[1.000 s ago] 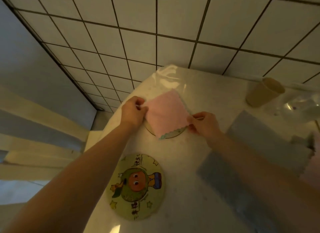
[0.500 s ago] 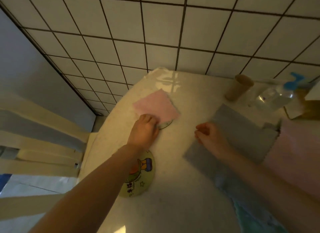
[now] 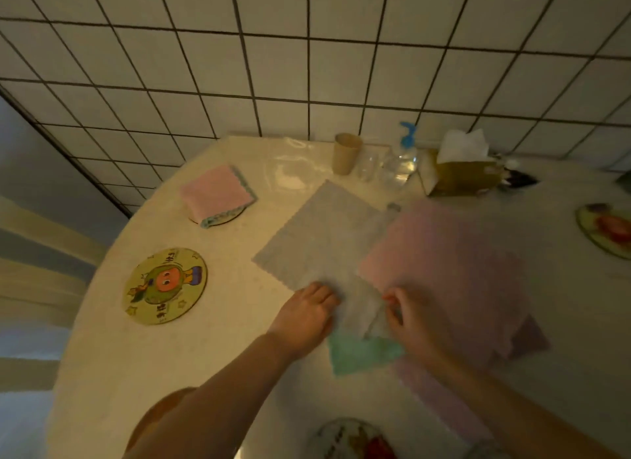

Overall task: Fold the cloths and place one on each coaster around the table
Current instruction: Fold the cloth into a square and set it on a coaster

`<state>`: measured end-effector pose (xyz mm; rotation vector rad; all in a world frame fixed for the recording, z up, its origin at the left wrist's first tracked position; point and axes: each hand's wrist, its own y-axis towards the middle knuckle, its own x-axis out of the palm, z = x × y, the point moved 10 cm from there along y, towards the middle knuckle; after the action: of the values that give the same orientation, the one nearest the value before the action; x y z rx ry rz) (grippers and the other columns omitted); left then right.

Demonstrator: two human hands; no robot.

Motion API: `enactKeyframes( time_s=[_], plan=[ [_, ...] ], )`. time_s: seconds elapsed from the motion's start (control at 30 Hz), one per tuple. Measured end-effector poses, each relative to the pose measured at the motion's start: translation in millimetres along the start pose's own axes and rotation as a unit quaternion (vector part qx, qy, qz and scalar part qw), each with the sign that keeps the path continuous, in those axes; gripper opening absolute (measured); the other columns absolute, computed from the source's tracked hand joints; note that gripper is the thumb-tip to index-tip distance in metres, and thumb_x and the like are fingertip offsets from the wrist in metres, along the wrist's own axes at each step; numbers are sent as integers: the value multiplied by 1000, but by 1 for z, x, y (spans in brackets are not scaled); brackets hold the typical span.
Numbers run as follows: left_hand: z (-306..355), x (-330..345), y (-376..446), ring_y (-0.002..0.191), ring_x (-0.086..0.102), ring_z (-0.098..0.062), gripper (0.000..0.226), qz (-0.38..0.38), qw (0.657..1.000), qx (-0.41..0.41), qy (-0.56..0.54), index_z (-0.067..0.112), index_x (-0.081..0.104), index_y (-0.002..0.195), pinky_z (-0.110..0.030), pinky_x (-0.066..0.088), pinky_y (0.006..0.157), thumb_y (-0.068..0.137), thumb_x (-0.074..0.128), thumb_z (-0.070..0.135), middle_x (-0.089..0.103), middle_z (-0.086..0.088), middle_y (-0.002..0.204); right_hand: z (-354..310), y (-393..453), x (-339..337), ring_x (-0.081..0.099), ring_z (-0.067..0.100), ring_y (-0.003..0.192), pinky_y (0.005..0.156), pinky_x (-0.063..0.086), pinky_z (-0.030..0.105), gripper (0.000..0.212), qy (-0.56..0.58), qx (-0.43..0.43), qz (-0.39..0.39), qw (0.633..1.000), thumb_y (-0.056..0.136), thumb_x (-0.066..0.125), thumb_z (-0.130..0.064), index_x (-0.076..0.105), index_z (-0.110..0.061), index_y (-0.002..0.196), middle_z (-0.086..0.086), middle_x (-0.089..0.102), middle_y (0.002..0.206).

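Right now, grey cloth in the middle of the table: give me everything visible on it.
The grey cloth lies unfolded and flat on the pale table, turned diamond-wise to the camera. It looks like soft microfibre with a scalloped edge. Its right side is overlapped by an unfolded pink cloth, and a green cloth shows near its lower corner. The left hand presses on its near edge; the right hand pinches at the near corner, which is blurred.

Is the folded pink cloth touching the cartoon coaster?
Apart. The head view shows bare tabletop between the folded pink cloth and the cartoon coaster.
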<state>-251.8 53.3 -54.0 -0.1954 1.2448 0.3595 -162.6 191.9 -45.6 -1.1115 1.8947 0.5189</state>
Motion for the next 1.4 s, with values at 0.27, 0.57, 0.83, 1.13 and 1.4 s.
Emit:
enactKeyframes(
  time_s=[0.27,0.57,0.83,1.13,1.4],
  plan=[
    [71,29,50,116,56,-28,50,-23,1000,13,-7,13,59,126,-35,50,95,82,41,29,60,-7,127,74,-29,-26,59,22,67,45,42,29,35,-226,-6,-84,971,56,86,-28,55,-18,70,0,57,77],
    [66,53,107,141,22,-25,68,-114,992,-26,49,30,16,151,-39,34,107,92,49,28,25,1,156,85,-14,-62,59,30,68,59,42,38,7,-123,31,9,992,91,49,-22,49,-15,91,9,59,74],
    [31,28,142,129,35,-27,37,-46,991,-125,-15,21,53,133,-46,49,90,96,48,18,42,-1,145,81,17,-103,64,28,72,62,54,45,16,-11,-46,59,997,92,34,-40,42,-28,100,8,67,80],
    [24,-60,157,98,55,-26,14,79,977,-191,-56,18,57,104,-39,49,69,97,45,20,60,-6,104,80,35,-124,56,25,79,65,52,46,28,-58,-35,63,996,80,39,-24,46,-24,107,3,53,98],
    [4,-164,89,88,58,-17,15,270,915,-219,-203,10,63,99,-22,44,74,91,53,4,65,-7,96,-12,18,-155,48,15,82,60,35,21,14,-53,-112,110,986,92,52,-15,55,-14,106,2,50,109]
  ],
)
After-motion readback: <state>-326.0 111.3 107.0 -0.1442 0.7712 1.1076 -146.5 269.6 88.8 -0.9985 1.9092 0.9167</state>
